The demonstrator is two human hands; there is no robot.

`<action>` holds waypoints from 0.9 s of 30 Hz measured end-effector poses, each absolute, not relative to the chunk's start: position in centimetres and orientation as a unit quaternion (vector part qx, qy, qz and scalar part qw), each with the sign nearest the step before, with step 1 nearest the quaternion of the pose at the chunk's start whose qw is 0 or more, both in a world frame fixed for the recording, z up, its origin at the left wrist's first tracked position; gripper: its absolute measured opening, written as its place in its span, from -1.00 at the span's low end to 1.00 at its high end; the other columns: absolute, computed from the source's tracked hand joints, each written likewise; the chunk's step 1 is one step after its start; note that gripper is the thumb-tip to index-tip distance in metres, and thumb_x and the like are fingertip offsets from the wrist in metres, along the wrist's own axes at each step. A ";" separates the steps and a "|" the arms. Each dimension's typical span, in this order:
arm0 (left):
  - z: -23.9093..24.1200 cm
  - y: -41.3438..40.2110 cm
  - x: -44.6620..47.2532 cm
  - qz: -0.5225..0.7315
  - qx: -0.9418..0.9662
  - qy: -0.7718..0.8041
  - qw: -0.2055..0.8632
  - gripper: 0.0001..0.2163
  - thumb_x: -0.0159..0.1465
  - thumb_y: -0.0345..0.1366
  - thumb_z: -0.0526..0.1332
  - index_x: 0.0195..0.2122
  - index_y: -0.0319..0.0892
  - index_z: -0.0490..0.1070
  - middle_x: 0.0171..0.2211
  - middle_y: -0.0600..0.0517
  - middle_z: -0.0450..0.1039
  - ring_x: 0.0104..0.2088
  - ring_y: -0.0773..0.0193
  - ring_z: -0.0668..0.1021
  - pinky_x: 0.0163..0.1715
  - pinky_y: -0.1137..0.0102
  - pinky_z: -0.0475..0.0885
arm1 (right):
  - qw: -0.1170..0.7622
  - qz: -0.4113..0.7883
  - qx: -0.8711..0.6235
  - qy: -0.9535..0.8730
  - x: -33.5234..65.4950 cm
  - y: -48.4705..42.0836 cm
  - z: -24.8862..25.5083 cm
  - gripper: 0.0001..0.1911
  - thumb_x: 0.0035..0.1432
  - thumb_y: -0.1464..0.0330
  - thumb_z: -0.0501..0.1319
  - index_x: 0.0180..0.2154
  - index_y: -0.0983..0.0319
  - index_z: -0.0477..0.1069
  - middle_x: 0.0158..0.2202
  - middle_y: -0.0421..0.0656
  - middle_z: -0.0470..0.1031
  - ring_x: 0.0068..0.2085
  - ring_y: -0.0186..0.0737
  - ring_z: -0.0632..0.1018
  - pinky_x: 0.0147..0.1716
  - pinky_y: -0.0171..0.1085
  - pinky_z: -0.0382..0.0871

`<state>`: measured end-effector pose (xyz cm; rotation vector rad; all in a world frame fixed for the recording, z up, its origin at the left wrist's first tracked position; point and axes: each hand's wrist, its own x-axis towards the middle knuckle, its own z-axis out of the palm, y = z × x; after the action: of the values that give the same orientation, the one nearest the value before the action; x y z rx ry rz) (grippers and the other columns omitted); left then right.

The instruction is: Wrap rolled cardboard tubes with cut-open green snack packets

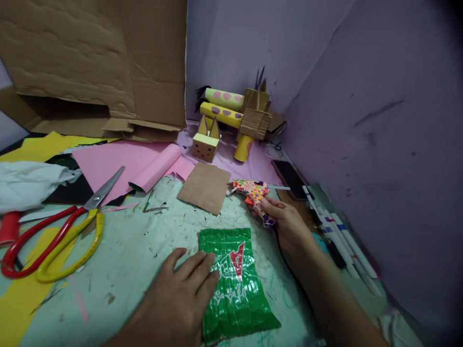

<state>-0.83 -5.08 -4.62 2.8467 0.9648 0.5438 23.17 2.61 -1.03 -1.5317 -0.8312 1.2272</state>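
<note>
My right hand [284, 217] is wrapped round the handle of a flower-patterned hot glue gun [255, 192]. Its nozzle points left, by the edge of a square piece of brown cardboard [205, 188], and a white glue stick [279, 187] juts from its back. A dark cord trails below the wrist. Stretched out and a little apart, the fingers of my left hand [190, 284] rest at the left side of a shiny green packet [237, 294] with white and red print. The packet lies flat on the pale green tabletop [144, 270].
Big scissors [94, 200] with red and yellow handles lie at left, beside pink paper [119, 164] and a white plastic bag [32, 185]. Cardboard animal figures [220, 115] stand at the back near a large cardboard box [94, 62]. A phone [292, 178] and several markers [340, 241] line the right wall.
</note>
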 end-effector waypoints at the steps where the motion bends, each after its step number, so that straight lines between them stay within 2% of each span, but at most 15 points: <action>1: -4.6 -5.1 -0.9 0.172 0.932 0.315 0.050 -0.65 0.12 -0.31 0.07 -0.05 -0.15 0.37 0.04 -0.11 0.40 0.01 0.08 0.41 0.04 0.08 -0.04 | 0.481 0.508 -0.627 -0.344 23.2 2.7 -1.0 -0.75 -0.16 0.24 0.34 -0.42 0.26 0.50 -0.43 -0.16 0.54 -0.37 -0.21 0.52 -0.24 -0.22 0.40; 3: -4.4 -5.2 -1.0 0.155 0.932 0.320 0.066 -0.67 0.14 -0.22 0.12 -0.06 -0.10 0.39 0.05 -0.12 0.39 0.01 0.04 0.41 0.05 0.05 -0.03 | 0.459 0.481 -0.650 -0.367 23.5 2.1 -0.7 -0.69 -0.13 0.25 0.32 -0.30 0.28 0.51 -0.31 -0.09 0.56 -0.24 -0.11 0.53 -0.12 -0.12 0.36; 5: -3.8 -5.4 -1.1 0.132 0.928 0.335 0.094 -0.65 0.10 -0.17 0.18 -0.07 -0.08 0.41 0.08 -0.14 0.36 0.04 -0.01 0.39 0.06 0.01 0.00 | 0.416 0.380 -0.707 -0.427 24.1 0.6 -0.2 -0.65 -0.09 0.29 0.30 -0.20 0.31 0.49 -0.19 -0.02 0.54 -0.15 -0.03 0.51 -0.05 -0.04 0.31; 7: -3.1 -5.4 -1.0 0.109 0.924 0.345 0.125 -0.63 0.06 -0.21 0.21 -0.07 -0.07 0.40 0.11 -0.15 0.32 0.07 -0.04 0.37 0.06 -0.03 0.06 | 0.361 0.240 -0.734 -0.522 24.9 -1.7 0.4 -0.67 0.00 0.33 0.23 -0.15 0.30 0.46 -0.13 0.01 0.51 -0.12 -0.02 0.50 -0.05 0.00 0.32; 8: -2.7 -5.4 -1.0 0.099 0.923 0.345 0.139 -0.60 0.03 -0.25 0.20 -0.06 -0.08 0.39 0.11 -0.15 0.31 0.08 -0.04 0.37 0.06 -0.04 0.09 | 0.340 0.210 -0.711 -0.578 25.3 -3.0 0.5 -0.71 0.04 0.36 0.19 -0.14 0.26 0.44 -0.13 -0.03 0.51 -0.12 -0.06 0.50 -0.06 -0.04 0.34; 9: -2.3 -5.3 -1.0 0.091 0.923 0.345 0.148 -0.58 0.00 -0.30 0.18 -0.05 -0.09 0.38 0.11 -0.15 0.31 0.09 -0.03 0.37 0.06 -0.05 0.11 | 0.323 0.214 -0.669 -0.635 25.7 -4.3 0.6 -0.74 0.07 0.40 0.17 -0.14 0.20 0.43 -0.14 -0.08 0.51 -0.10 -0.12 0.50 -0.06 -0.10 0.37; 11: -1.6 -5.2 -0.9 0.092 0.921 0.346 0.151 -0.57 -0.03 -0.38 0.13 -0.07 -0.10 0.36 0.09 -0.13 0.34 0.08 0.01 0.39 0.05 -0.03 0.15 | 0.279 0.277 -0.560 -0.729 26.3 -6.7 0.4 -0.67 0.11 0.48 0.13 -0.08 0.11 0.38 -0.10 -0.16 0.48 -0.05 -0.22 0.48 -0.05 -0.19 0.39; 13: -1.2 -5.1 -0.8 0.110 0.920 0.347 0.147 -0.58 -0.01 -0.42 0.04 -0.08 -0.11 0.33 0.07 -0.10 0.37 0.07 0.07 0.40 0.06 -0.01 0.17 | 0.259 0.322 -0.503 -0.759 26.5 -8.3 -0.2 -0.62 0.12 0.48 0.15 0.00 0.12 0.31 -0.02 -0.13 0.42 0.05 -0.20 0.41 0.01 -0.18 0.34; 15: -1.2 -5.0 -0.7 0.140 0.914 0.351 0.147 -0.62 0.06 -0.44 -0.03 -0.09 -0.11 0.30 0.04 -0.08 0.41 0.06 0.13 0.42 0.06 0.02 0.18 | 0.283 0.339 -0.483 -0.756 26.3 -8.9 -0.8 -0.60 0.10 0.43 0.22 0.01 0.16 0.29 0.00 -0.09 0.40 0.08 -0.16 0.36 0.04 -0.14 0.31; 19: -1.6 -5.2 -0.5 0.190 0.896 0.374 0.145 -0.71 0.19 -0.36 -0.07 -0.09 -0.09 0.29 -0.01 -0.06 0.46 0.01 0.13 0.46 0.05 0.01 0.18 | 0.357 0.337 -0.453 -0.744 24.9 -8.3 -1.4 -0.77 0.11 0.45 0.21 -0.15 0.17 0.37 -0.18 -0.15 0.50 -0.11 -0.24 0.48 -0.15 -0.23 0.43; 23: -1.8 -5.3 -0.2 0.222 0.866 0.417 0.164 -0.74 0.25 -0.35 -0.04 -0.07 -0.03 0.29 -0.06 0.03 0.49 -0.02 0.17 0.49 0.07 0.05 0.22 | 0.359 0.323 -0.519 -0.705 23.4 -7.6 -1.5 -0.92 0.15 0.44 0.14 -0.35 0.18 0.39 -0.42 -0.23 0.51 -0.38 -0.32 0.54 -0.42 -0.36 0.45; 25: -1.7 -5.3 0.0 0.231 0.845 0.448 0.177 -0.76 0.29 -0.32 -0.05 -0.05 -0.01 0.27 -0.11 0.06 0.51 -0.08 0.20 0.52 0.04 0.12 0.30 | 0.370 0.300 -0.576 -0.665 22.8 -7.7 -2.0 -0.96 0.14 0.41 0.15 -0.32 0.16 0.36 -0.53 -0.29 0.47 -0.53 -0.37 0.50 -0.58 -0.43 0.40; 27: -1.8 -5.2 0.1 0.233 0.820 0.486 0.193 -0.77 0.30 -0.24 -0.01 -0.04 -0.02 0.24 -0.18 0.05 0.53 -0.17 0.21 0.56 -0.10 0.25 0.44 | 0.399 0.264 -0.612 -0.630 22.5 -7.9 -2.6 -0.78 0.13 0.40 0.16 -0.14 0.16 0.29 -0.55 -0.31 0.48 -0.58 -0.36 0.50 -0.64 -0.45 0.40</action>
<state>0.06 -5.17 -1.78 2.3000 1.3626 0.6542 22.49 -7.86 -2.61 -1.5488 -1.5953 0.6677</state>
